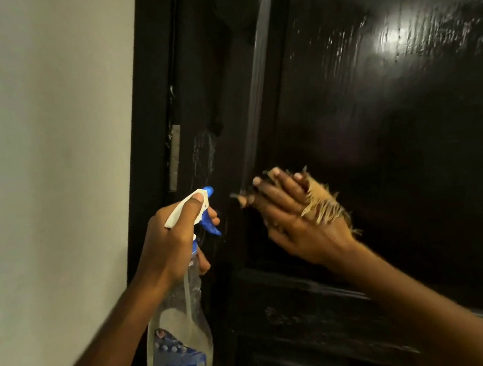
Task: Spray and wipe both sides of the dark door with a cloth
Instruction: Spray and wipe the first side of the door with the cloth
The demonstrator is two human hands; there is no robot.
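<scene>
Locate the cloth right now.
In the head view, the frayed tan cloth sits centre-right, pressed against the dark door under the right hand, right of the spray bottle in the left hand.

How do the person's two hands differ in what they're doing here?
The left hand curls round the spray bottle, while the right hand lies with straight fingers on the frayed cloth. The left hand aims the nozzle at the door; the right hand presses the cloth against it. Both are raised at about the same height.
</scene>
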